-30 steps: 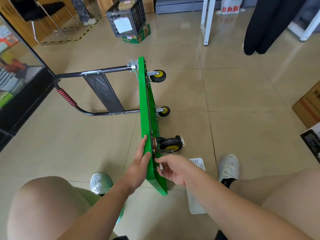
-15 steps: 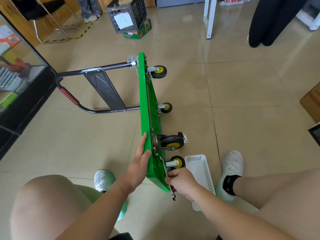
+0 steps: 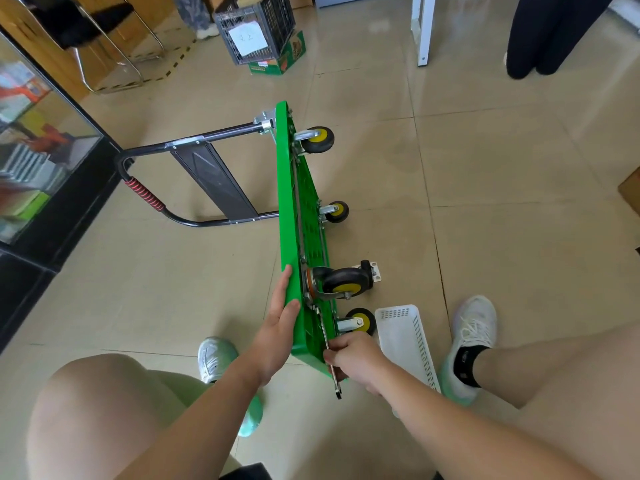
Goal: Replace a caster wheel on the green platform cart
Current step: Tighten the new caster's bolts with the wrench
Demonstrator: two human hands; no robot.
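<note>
The green platform cart (image 3: 294,216) stands on its long edge on the tiled floor, its underside facing right. Three small yellow-hubbed wheels show on it: one far (image 3: 317,139), one in the middle (image 3: 336,212) and one near (image 3: 360,322). A larger black caster (image 3: 341,284) with a white plate sits against the underside between the middle and near wheels. My left hand (image 3: 280,327) rests with straight fingers on the deck's top edge. My right hand (image 3: 353,356) grips a metal wrench (image 3: 334,372) that lies along the underside by the near corner.
A white perforated basket (image 3: 407,344) lies on the floor right of the cart, between my shoes. The cart's black folding handle (image 3: 194,174) lies flat to the left. A glass cabinet stands far left, a crate (image 3: 256,29) on a box behind, and a person's dark trousers at the top right.
My right hand dropped from beside the large caster to the cart's near corner and now grips the wrench there. The near small wheel and the basket came into view. My left hand stayed put.
</note>
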